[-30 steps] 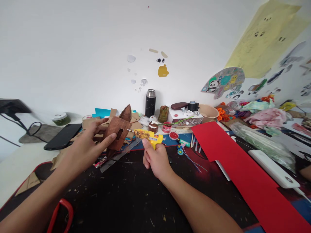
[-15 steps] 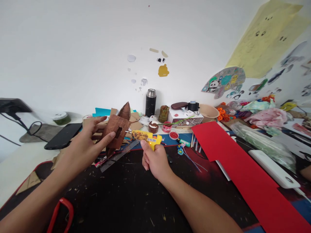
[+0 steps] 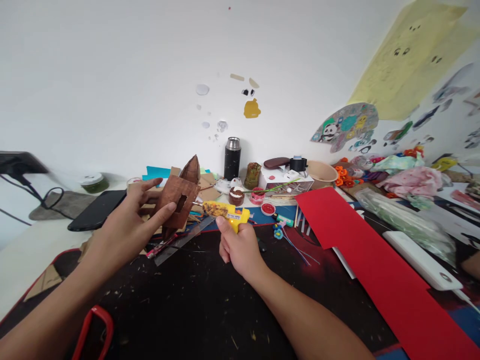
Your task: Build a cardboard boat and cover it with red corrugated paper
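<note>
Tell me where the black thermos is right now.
In the head view, the black thermos stands upright near the middle, against the white wall, just left of the greenish-brown cup.

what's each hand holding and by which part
Left hand: brown pointed model, thumb on its front beside the cutout. Right hand: yellow plastic glue gun, by its handle.

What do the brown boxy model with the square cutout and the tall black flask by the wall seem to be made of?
Brown boxy model with the square cutout: probably painted cardboard, matte; its streaky brown surface and thin cut edges suggest it.

Tall black flask: likely metal, since its neck shines silver; the speckled black body looks coated.
</note>
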A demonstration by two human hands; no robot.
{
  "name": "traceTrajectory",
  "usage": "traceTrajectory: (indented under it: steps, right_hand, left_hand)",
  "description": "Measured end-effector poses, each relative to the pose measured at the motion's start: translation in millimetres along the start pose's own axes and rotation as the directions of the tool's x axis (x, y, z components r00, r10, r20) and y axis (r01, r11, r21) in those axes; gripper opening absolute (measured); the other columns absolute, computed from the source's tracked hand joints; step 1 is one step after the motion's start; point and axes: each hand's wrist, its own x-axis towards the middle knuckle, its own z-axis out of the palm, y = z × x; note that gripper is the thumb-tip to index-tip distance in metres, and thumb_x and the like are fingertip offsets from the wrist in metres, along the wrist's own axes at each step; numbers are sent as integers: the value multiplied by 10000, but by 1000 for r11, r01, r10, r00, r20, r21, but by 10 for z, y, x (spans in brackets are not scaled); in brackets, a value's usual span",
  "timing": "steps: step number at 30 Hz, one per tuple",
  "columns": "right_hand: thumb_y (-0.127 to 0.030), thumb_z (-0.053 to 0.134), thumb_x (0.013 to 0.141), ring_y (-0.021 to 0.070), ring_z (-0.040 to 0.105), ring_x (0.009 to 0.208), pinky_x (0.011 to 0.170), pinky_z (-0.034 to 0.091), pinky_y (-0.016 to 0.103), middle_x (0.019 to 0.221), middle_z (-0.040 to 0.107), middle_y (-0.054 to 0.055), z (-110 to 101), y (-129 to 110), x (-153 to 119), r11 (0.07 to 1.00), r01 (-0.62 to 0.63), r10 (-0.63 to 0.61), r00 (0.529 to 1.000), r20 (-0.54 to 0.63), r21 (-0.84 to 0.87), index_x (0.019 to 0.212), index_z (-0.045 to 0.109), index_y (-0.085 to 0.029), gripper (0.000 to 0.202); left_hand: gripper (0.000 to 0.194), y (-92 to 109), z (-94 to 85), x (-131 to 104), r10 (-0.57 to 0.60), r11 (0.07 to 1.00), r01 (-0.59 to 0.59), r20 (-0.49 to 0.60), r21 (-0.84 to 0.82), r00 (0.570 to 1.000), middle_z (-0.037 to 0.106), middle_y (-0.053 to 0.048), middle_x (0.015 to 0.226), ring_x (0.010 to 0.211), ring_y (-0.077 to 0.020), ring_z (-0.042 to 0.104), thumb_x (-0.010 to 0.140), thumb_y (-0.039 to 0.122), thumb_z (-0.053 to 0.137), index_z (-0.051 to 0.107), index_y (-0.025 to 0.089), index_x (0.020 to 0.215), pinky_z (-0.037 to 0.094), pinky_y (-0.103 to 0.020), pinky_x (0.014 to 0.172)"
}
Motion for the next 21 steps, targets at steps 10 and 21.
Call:
traceTrajectory:
  steps: [10,21]
  right_hand:
    - [-877,719,857,110,413,310,352,265,259,378,343,-80,2,-33,-4,1000,18,-17,999,-33,13,557,422,-288,724]
    - [-856,714,865,92,421,315,359,271,239,383,353,-79,-2,-35,7,1000,18,-17,999,-38,13,522,389,-281,744]
  left_hand:
    - [886,11,-13,-26,0,997,-1,13,74,1000,786,-158,1411,1200,-406,805,874,763,672,517,276,1597,657,-584,1010]
    - [878,30,-2,-25,0,995,0,5,97,1000,789,-136,1420,1175,-381,808,878,755,641,516,275,1601,654,-568,987]
